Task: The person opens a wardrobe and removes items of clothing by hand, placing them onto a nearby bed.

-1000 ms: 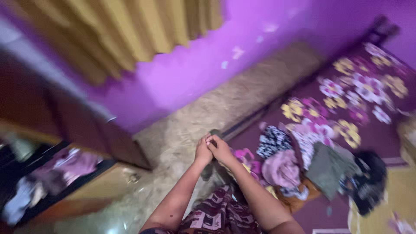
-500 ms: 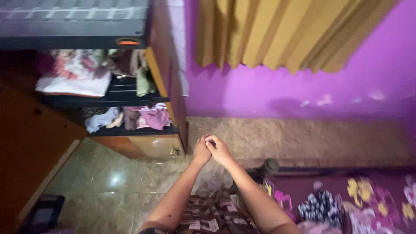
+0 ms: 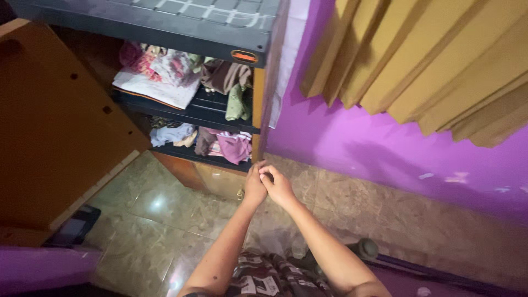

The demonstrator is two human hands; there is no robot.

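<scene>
**While curled up tight against each other: two hands in front of an open cupboard**

Where the fingertips (image 3: 266, 175) meet, bent and pressed close, tip to tip. Maybe pinching something tiny between them, maybe just rubbing. Cannot tell, too small to see. Nothing big held, for sure.

Just behind the fingers, the left hand (image 3: 254, 186) and the right hand (image 3: 279, 187), touching side by side, both bare arms stretched out from a patterned cloth (image 3: 269, 278) at the lap.

Nearest past the hands, a pink and white bundle of clothes (image 3: 225, 146) on the low shelf of the cupboard (image 3: 165, 22), a bit hanging over the edge. More folded clothes (image 3: 159, 82) one shelf up. Orange door (image 3: 55, 126) swung wide to the left. Shiny tile floor (image 3: 159, 220) below. Purple wall (image 3: 357, 143) to the right, with a yellow-brown curtain (image 3: 429, 60) hanging over it.

Looks like a small fiddling step, done with the hands alone, well short of the shelves. To take hold of any clothes, first need to pull the hands apart and open the fingers, then lean in toward the low shelf.
</scene>
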